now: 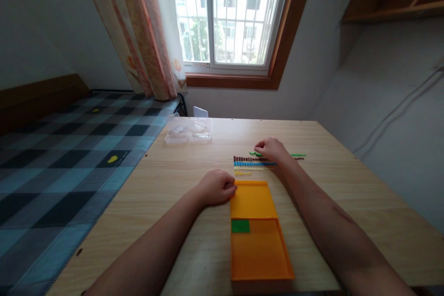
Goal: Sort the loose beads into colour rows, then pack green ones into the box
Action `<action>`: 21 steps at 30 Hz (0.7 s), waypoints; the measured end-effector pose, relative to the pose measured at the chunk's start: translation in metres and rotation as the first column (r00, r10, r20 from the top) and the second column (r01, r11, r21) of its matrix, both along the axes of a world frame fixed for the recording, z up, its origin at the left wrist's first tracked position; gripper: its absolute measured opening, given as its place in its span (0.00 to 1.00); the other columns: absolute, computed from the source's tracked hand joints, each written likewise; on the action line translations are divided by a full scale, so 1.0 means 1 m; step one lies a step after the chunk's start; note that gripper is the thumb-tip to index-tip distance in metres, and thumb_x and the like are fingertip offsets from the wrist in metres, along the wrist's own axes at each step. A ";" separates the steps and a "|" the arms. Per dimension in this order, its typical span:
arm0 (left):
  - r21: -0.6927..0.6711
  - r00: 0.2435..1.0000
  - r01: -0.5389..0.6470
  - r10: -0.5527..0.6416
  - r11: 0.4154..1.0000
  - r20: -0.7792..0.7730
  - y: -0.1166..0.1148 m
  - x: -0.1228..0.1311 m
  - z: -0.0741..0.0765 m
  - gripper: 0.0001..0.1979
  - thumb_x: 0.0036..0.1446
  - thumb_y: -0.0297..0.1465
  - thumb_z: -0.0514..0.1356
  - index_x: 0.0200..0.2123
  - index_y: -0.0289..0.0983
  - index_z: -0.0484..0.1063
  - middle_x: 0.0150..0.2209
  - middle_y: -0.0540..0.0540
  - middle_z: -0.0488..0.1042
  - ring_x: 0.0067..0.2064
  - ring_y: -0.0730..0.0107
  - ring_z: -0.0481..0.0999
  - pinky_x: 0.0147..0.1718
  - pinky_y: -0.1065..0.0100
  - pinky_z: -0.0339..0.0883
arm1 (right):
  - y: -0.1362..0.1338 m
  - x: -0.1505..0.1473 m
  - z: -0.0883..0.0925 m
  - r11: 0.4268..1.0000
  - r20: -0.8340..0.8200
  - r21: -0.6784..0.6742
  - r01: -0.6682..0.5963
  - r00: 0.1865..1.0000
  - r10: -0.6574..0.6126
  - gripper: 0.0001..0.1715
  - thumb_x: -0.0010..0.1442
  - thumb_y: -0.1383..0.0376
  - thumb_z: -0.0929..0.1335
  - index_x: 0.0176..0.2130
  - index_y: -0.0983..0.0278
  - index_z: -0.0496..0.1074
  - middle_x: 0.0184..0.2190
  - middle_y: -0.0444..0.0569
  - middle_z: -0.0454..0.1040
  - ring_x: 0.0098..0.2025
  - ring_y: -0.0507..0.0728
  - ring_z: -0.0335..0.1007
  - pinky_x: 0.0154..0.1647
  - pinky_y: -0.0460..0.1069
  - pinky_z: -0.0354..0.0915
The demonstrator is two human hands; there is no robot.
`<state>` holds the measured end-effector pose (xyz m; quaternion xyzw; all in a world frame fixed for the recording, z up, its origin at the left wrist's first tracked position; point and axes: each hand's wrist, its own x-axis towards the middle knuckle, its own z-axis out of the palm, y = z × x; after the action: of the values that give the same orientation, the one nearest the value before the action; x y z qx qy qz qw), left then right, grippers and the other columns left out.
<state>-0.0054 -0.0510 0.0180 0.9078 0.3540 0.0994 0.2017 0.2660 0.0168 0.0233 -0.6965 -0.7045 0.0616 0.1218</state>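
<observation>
An orange plastic tray [258, 254] with two sections lies on the table, and a flat green block [240, 226] sits in the upper left corner of its nearer section. My left hand [217, 187] is closed beside the tray's far left edge, fingertips at the rim; whatever they hold is hidden. Farther off, my right hand [272, 149] pinches at a row of small green pieces [298, 155], partly covering it. Nearer than that row lie rows of dark brown pieces [243, 158], blue pieces [244, 164] and tiny yellow pieces [243, 174].
Clear plastic boxes [189, 132] with raised lids stand at the table's far left. A bed with a checked cover [86, 157] adjoins the table [364, 208] on the left. Beyond the far edge are a window [239, 18] and a curtain [145, 32]; a wall flanks the right.
</observation>
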 end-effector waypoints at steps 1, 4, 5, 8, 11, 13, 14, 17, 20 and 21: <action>0.000 1.000 0.000 0.000 1.000 -0.001 0.000 0.000 0.000 0.15 0.54 0.32 0.56 0.18 0.37 0.57 0.18 0.52 0.60 0.23 0.74 0.54 0.26 0.66 0.45 | 0.000 -0.001 -0.001 1.000 0.001 -0.012 -0.014 1.000 0.014 0.14 0.60 0.57 0.69 0.42 0.56 0.84 0.39 0.47 0.84 0.41 0.55 0.77 0.39 0.45 0.63; -0.001 1.000 0.002 -0.002 1.000 0.003 0.000 0.000 -0.001 0.15 0.54 0.33 0.56 0.18 0.37 0.57 0.18 0.53 0.59 0.23 0.74 0.55 0.26 0.66 0.45 | -0.001 -0.006 -0.004 0.999 0.012 -0.025 -0.030 0.999 0.031 0.14 0.60 0.57 0.69 0.41 0.56 0.84 0.38 0.48 0.84 0.40 0.56 0.76 0.39 0.46 0.63; 0.001 1.000 0.003 -0.003 1.000 0.005 0.000 0.000 -0.001 0.15 0.54 0.33 0.56 0.18 0.37 0.57 0.18 0.53 0.59 0.23 0.74 0.55 0.26 0.66 0.45 | -0.002 -0.008 -0.004 0.999 0.017 -0.023 -0.032 0.999 0.032 0.15 0.60 0.57 0.69 0.41 0.56 0.84 0.38 0.48 0.84 0.40 0.56 0.76 0.39 0.46 0.64; 0.006 1.000 0.004 -0.004 1.000 0.006 0.000 0.000 -0.001 0.15 0.54 0.33 0.56 0.18 0.37 0.58 0.18 0.52 0.60 0.23 0.74 0.55 0.26 0.66 0.45 | -0.004 -0.013 -0.005 0.999 0.035 -0.011 -0.036 0.999 0.036 0.15 0.59 0.56 0.69 0.41 0.56 0.84 0.38 0.48 0.84 0.40 0.57 0.76 0.40 0.47 0.64; 0.000 1.000 0.000 0.000 1.000 0.003 -0.001 0.000 -0.001 0.15 0.55 0.33 0.56 0.19 0.37 0.59 0.18 0.52 0.61 0.23 0.73 0.56 0.26 0.66 0.45 | -0.006 -0.020 -0.008 0.999 0.057 0.009 -0.042 0.998 0.041 0.14 0.59 0.58 0.69 0.40 0.56 0.84 0.37 0.49 0.83 0.41 0.58 0.76 0.41 0.48 0.64; -0.004 1.000 -0.003 0.003 1.000 0.003 -0.001 0.000 -0.001 0.15 0.55 0.34 0.56 0.19 0.37 0.59 0.19 0.52 0.61 0.23 0.73 0.56 0.26 0.66 0.45 | -0.007 -0.025 -0.009 0.999 0.067 0.025 -0.045 0.997 0.043 0.14 0.59 0.59 0.69 0.39 0.57 0.84 0.37 0.50 0.83 0.41 0.59 0.76 0.42 0.48 0.64; -0.003 1.000 -0.005 0.005 1.000 0.005 -0.001 0.000 -0.001 0.15 0.54 0.34 0.56 0.19 0.37 0.59 0.19 0.52 0.61 0.23 0.73 0.56 0.26 0.66 0.45 | -0.008 -0.027 -0.010 0.998 0.069 0.034 -0.047 0.997 0.045 0.14 0.59 0.60 0.69 0.39 0.57 0.84 0.38 0.50 0.83 0.42 0.59 0.75 0.42 0.49 0.64; 0.008 1.000 -0.010 0.010 1.000 0.007 -0.001 -0.001 -0.001 0.15 0.55 0.34 0.57 0.18 0.37 0.59 0.18 0.52 0.62 0.23 0.73 0.57 0.26 0.66 0.45 | -0.010 -0.033 -0.001 0.996 0.069 0.066 -0.055 0.996 0.050 0.14 0.61 0.61 0.68 0.40 0.58 0.84 0.39 0.50 0.83 0.44 0.58 0.75 0.45 0.49 0.64; 0.018 1.000 0.000 0.000 1.000 -0.001 -0.001 0.000 -0.001 0.15 0.55 0.34 0.57 0.18 0.37 0.60 0.19 0.52 0.63 0.23 0.73 0.57 0.26 0.67 0.46 | -0.020 -0.037 0.026 0.980 -0.013 0.173 -0.100 0.994 0.104 0.13 0.63 0.61 0.68 0.40 0.60 0.84 0.39 0.50 0.83 0.42 0.57 0.75 0.45 0.49 0.65; 0.018 1.000 0.004 -0.004 1.000 -0.004 -0.001 0.000 -0.001 0.15 0.55 0.33 0.57 0.18 0.37 0.60 0.19 0.52 0.64 0.23 0.73 0.58 0.26 0.67 0.47 | -0.026 -0.038 0.039 0.963 -0.073 0.240 -0.121 0.987 0.143 0.13 0.63 0.61 0.69 0.39 0.61 0.83 0.37 0.50 0.82 0.41 0.57 0.75 0.45 0.49 0.65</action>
<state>-0.0057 -0.0520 0.0174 0.9105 0.3517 0.1003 0.1928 0.2276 -0.0094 0.0621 -0.6252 -0.7455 0.0171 0.2304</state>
